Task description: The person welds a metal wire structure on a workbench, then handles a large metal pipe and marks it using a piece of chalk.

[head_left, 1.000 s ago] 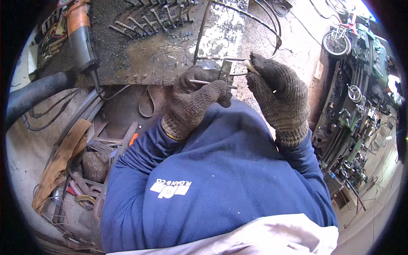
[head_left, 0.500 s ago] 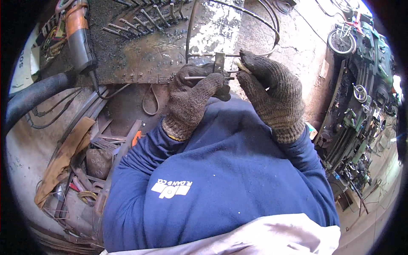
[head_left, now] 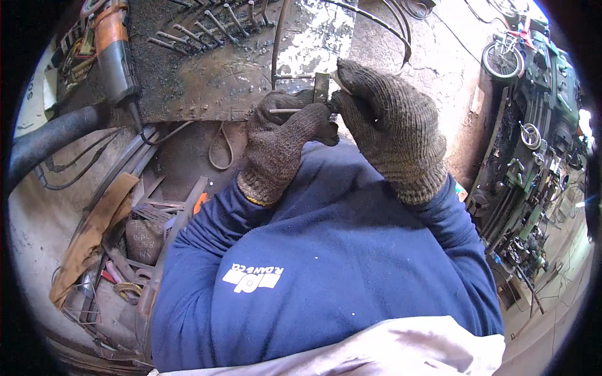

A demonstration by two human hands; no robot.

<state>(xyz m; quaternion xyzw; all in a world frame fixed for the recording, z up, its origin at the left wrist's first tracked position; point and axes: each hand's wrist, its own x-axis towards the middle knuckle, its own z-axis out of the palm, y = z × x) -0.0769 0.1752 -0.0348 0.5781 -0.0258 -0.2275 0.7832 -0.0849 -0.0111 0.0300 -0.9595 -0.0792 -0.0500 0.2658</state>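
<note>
My left hand (head_left: 279, 141), in a dark knitted glove, is closed around a small flat metal strip (head_left: 321, 86) that stands up past the fingers. A thin metal rod (head_left: 285, 111) crosses the same grip and pokes out to the left. My right hand (head_left: 395, 122), gloved too, is closed in a pinch beside the strip, its fingertips at or touching the strip's right side. Between them shows a small pale piece (head_left: 335, 80), mostly hidden, whose kind I cannot make out.
A metal workbench (head_left: 213, 100) with upright rods (head_left: 222, 25) lies ahead. An orange and grey angle grinder (head_left: 115, 59) is at its left, near a thick black hose (head_left: 59, 141). Bent rod hoops (head_left: 367, 15) stick out over the far edge. Scrap metal lies below left; machinery stands right.
My right hand has moved left and slightly up, bringing its fingertips and the pale piece to the metal strip. My left hand stays nearly in place.
</note>
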